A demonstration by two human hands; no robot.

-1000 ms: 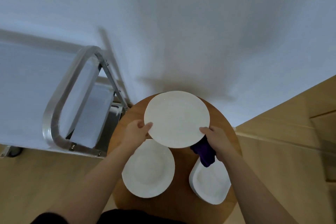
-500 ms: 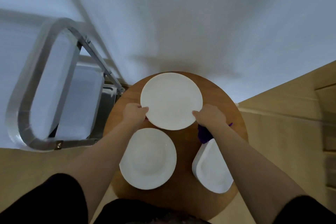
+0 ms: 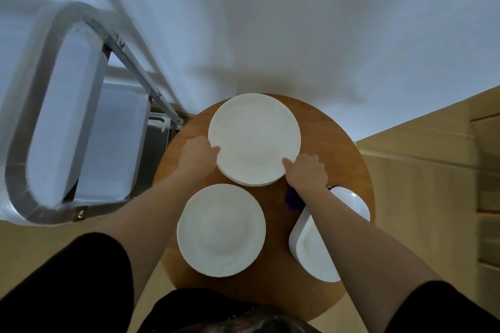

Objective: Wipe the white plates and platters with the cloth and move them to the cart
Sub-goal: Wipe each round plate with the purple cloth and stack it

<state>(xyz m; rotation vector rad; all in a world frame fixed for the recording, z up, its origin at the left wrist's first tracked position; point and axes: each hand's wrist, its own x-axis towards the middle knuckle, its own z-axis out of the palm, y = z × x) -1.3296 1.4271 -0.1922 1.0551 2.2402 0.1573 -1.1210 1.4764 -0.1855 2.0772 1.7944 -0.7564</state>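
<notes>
At the far left, well off the round wooden table point(image 3: 338, 143), stood the metal cart point(image 3: 40, 121), its frame blurred and a pale tray visible inside it. The left hand point(image 3: 198, 154) reached over the table's left side and gripped the left rim of the top plate point(image 3: 254, 138), thumb lying on the rim's upper face and the fingers hidden beneath. That plate sat on the far part of the table, resting on a small stack whose lower edges showed under its near side. On the near part of the table, between the two forearms, lay a second white plate point(image 3: 221, 230), untouched. The right hand point(image 3: 307, 171) pinched the top plate's right near rim with curled fingers. Just under that wrist, a purple cloth point(image 3: 293, 199) lay bunched on the table; whether the hand also held it could not be told. At the table's right edge sat a white platter point(image 3: 311, 249), partly covered by the right forearm.
</notes>
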